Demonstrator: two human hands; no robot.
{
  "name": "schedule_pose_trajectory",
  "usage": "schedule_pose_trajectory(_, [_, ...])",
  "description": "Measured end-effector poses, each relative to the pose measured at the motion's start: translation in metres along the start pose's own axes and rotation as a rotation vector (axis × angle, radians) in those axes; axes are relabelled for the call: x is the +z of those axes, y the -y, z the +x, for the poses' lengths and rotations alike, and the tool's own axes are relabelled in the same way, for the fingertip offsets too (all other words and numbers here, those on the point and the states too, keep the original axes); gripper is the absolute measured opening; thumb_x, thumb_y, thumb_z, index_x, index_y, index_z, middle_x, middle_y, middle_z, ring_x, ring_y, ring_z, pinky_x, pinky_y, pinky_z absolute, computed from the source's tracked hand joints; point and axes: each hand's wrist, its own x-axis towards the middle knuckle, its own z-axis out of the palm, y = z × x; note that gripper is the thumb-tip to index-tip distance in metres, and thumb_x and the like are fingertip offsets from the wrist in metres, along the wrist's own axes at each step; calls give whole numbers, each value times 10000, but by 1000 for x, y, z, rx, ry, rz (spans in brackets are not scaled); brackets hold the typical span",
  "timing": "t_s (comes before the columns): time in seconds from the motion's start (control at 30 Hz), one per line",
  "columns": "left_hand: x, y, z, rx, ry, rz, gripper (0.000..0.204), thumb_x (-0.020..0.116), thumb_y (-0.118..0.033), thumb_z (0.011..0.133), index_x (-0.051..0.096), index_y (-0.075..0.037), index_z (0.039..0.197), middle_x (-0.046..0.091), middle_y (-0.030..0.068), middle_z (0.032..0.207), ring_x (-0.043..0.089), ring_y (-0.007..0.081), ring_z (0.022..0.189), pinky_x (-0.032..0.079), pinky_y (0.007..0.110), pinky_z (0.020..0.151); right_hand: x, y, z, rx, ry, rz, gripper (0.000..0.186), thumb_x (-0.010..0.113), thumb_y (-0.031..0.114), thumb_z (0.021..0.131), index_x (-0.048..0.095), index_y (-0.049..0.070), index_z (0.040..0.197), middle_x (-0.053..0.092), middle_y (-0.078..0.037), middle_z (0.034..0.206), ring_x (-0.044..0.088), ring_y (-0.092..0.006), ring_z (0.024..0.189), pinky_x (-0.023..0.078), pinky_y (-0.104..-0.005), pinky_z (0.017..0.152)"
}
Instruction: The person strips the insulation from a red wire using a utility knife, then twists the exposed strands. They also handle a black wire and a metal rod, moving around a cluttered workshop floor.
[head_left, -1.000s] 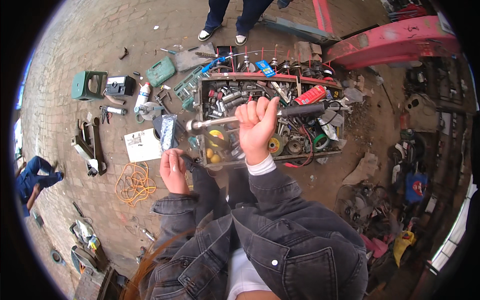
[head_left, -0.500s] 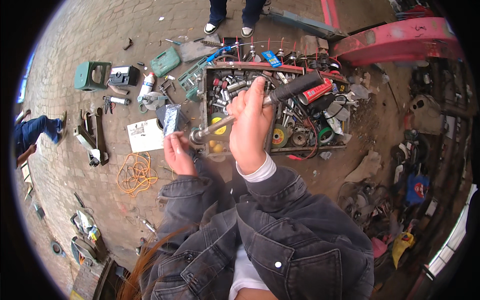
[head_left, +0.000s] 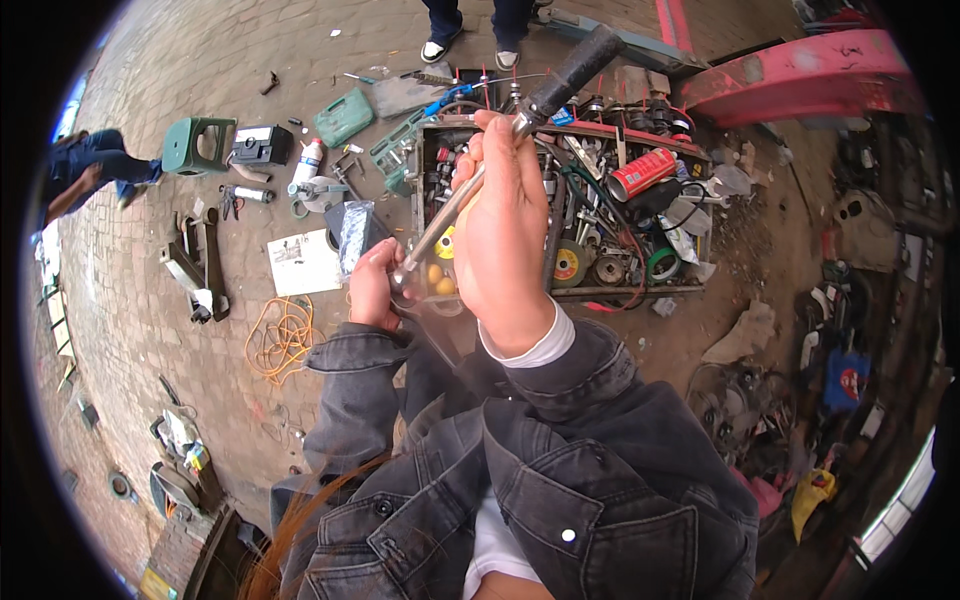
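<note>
Right hand (head_left: 505, 235) curled round black-handled tool (head_left: 571, 82), left hand (head_left: 372, 289) apparently gripping its end

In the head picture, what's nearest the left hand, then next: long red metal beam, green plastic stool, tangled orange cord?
1. Tangled orange cord, lower left of the left hand.
2. Green plastic stool, upper left.
3. Long red metal beam, upper right.

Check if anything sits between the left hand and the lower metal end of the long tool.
Nothing visible. The left hand is right by that end of the long tool; can't tell if they touch. The right hand holds the shaft higher up, and the box of tools lies below, not between.
</note>
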Motion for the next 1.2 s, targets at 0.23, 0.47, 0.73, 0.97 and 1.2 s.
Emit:
schedule_pose_trajectory(0.23, [2,3,-6,24,0,-10,257,399,-169,955,437,-107,708,444,19,632,429,135,444,379,282,385,0,-2,-4,-23,2,-57,247,461,271,1033,546,56,1119,455,29,853,425,-41,754,387,-181,711])
schedule_pose_trajectory(0.47, [-40,20,0,-79,-54,-136,242,426,-256,996,481,-70,852,484,73,580,394,151,403,375,323,416,-24,-50,8,-17,204,-260,261,448,262,1034,513,54,1179,527,-1,945,478,-71,804,419,-222,748])
schedule_pose_trajectory(0.73, [-131,53,-9,-51,-312,-109,274,431,-267,995,451,-92,785,448,75,585,393,177,426,390,350,443,-206,-120,6,-149,102,-1047,366,669,152,883,519,-4,1178,593,-139,1141,598,-218,976,485,-345,869])
schedule_pose_trajectory(0.97, [-162,95,14,-119,-467,-90,239,402,-252,1002,447,-55,873,457,91,648,425,206,465,400,378,458,-342,-102,-14,18,-91,-1444,399,716,232,821,510,0,1071,609,-183,993,586,-361,941,460,-447,831])
schedule_pose_trajectory(1.2, [-137,104,27,-117,-408,-115,271,359,-261,1020,452,-34,904,478,102,655,419,187,470,426,382,498,-344,-118,-17,211,-76,-1829,425,567,423,905,473,9,923,641,-247,833,615,-450,828,465,-538,724])
